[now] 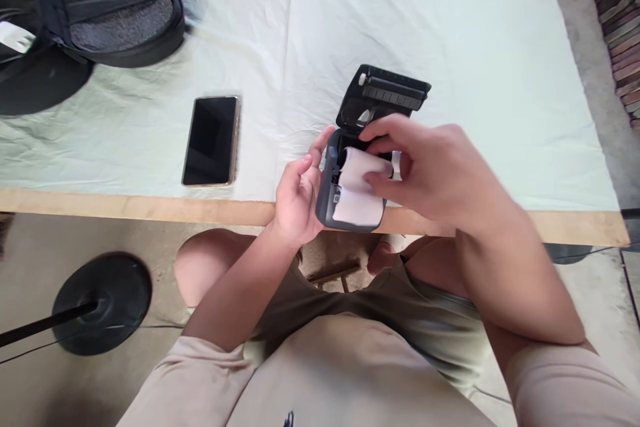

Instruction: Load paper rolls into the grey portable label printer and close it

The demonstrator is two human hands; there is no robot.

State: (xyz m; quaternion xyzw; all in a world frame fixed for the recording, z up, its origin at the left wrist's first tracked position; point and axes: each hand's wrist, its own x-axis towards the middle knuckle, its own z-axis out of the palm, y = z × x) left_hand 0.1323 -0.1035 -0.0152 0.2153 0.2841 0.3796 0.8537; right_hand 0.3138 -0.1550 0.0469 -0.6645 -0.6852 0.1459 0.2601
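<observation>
A small dark portable receipt printer [327, 203] is at the table's front edge, its black lid [383, 97] hinged up and away from me. My left hand [300, 197] supports the printer from the left side, with the palm up and the fingers partly hidden beneath it. Inside the printer's bay lies a white paper roll [360, 170], its loose end draped toward me over the front. My right hand [425, 163] reaches in from the right, thumb and fingers closed on the paper roll.
A smartphone [211, 140] with a dark screen lies left of the printer. Farther left is an unzipped black case [120, 7]. The pale cloth [475, 80] covers the table up to its wooden edge [150, 207]. A round black stand base [103, 300] is on the floor.
</observation>
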